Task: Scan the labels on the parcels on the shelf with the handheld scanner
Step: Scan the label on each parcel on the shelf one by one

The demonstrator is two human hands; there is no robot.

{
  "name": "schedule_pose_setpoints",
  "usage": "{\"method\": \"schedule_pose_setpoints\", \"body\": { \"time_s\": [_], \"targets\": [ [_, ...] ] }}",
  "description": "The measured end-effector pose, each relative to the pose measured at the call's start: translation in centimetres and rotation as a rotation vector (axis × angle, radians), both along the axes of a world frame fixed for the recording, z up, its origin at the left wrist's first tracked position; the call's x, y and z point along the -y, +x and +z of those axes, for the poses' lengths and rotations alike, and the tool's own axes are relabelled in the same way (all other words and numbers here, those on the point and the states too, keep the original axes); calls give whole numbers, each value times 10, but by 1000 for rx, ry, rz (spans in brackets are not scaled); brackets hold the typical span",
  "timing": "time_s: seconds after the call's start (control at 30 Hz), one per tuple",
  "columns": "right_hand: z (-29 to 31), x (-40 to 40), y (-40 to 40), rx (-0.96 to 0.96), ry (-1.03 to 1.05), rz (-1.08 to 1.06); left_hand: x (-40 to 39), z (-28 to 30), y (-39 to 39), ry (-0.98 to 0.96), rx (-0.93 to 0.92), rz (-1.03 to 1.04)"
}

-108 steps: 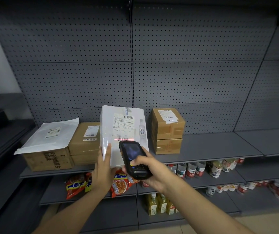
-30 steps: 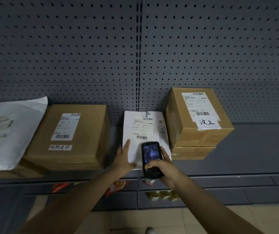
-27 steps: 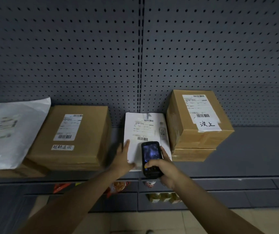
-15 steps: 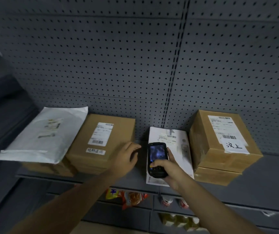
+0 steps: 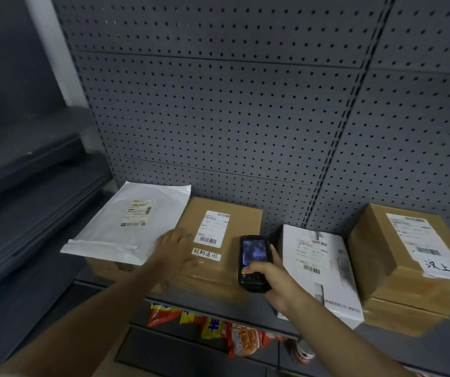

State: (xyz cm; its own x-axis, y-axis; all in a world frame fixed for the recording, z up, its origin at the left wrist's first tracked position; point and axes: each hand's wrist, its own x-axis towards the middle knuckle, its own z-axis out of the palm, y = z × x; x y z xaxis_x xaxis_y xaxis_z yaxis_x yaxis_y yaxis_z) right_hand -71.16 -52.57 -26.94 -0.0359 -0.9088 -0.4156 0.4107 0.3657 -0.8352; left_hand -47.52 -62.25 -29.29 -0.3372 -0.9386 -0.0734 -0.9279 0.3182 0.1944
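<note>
My right hand [image 5: 268, 281] grips the black handheld scanner [image 5: 253, 261], its screen up, between a brown box and a white parcel. That flat brown box [image 5: 234, 227] carries a white barcode label [image 5: 213, 228] and a handwritten strip. My left hand [image 5: 176, 247] reaches with spread fingers over the box's left part, at the edge of a white mailer bag [image 5: 134, 221]; the hand is blurred. The white parcel [image 5: 319, 268] lies flat on the shelf, label up. A taller brown box [image 5: 409, 254] with a label stands at the right.
The grey shelf [image 5: 245, 303] backs onto a perforated panel [image 5: 232, 118]. Another brown box [image 5: 104, 268] sits under the mailer bag. Snack packets [image 5: 218, 327] lie on the lower shelf. Dark shelving [image 5: 28, 186] runs along the left.
The white parcel, held upright for scanning earlier, now lies flat. My left hand left it and moved left over the flat brown box. The scanner shifted left too, and my view turned left.
</note>
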Motion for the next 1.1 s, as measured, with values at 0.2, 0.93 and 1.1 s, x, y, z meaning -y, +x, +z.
{"method": "schedule_pose_setpoints", "body": {
  "time_s": [0.2, 0.93, 1.1],
  "targets": [
    [5, -3, 17, -18, -5, -17, 6, -1, 39, 72, 102, -21],
    [-9, -9, 24, -16, 54, -97, -3, -14, 2, 11, 10, -69],
    [-9, -16, 16, -37, 56, -107, 4, -15, -7, 285, -283, 71]
  ]
}}
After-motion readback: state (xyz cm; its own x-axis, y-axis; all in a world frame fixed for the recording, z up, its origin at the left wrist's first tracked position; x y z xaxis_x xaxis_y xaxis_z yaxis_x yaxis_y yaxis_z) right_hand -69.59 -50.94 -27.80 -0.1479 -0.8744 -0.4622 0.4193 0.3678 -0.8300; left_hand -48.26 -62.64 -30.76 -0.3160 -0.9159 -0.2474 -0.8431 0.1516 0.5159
